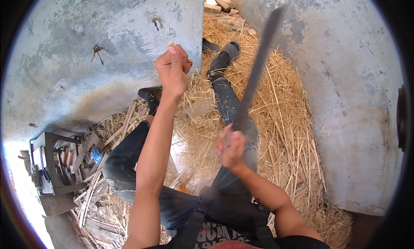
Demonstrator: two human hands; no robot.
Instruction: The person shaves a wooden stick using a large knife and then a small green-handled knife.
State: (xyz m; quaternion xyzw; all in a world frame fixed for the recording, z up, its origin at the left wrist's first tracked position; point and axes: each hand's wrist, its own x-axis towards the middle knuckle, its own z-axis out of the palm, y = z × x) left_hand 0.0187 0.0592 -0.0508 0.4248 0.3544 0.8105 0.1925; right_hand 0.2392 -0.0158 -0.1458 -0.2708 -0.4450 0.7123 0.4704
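Note:
My right hand (232, 147) is wrapped round the handle of a long dark machete (255, 74). Its blade points up and away from me, leaning to the right, and looks slightly smeared by motion. Out in front, my left hand (173, 70) is closed in a fist, thumb on top. Small pale yellowish bits show at its edges, but what it holds is mostly hidden. The machete is apart from my left hand. Below both hands lies loose straw (276, 106), with my legs in blue jeans (129, 156) spread across it.
Worn grey walls stand at the left (120, 29) and right (345, 98). A dark open-fronted box (54, 162) with odds and ends sits at the left, near a crumpled blue plastic piece (96, 154). Long pale strips (92, 193) lie among the straw. Wood pieces (222, 5) lie at the far end.

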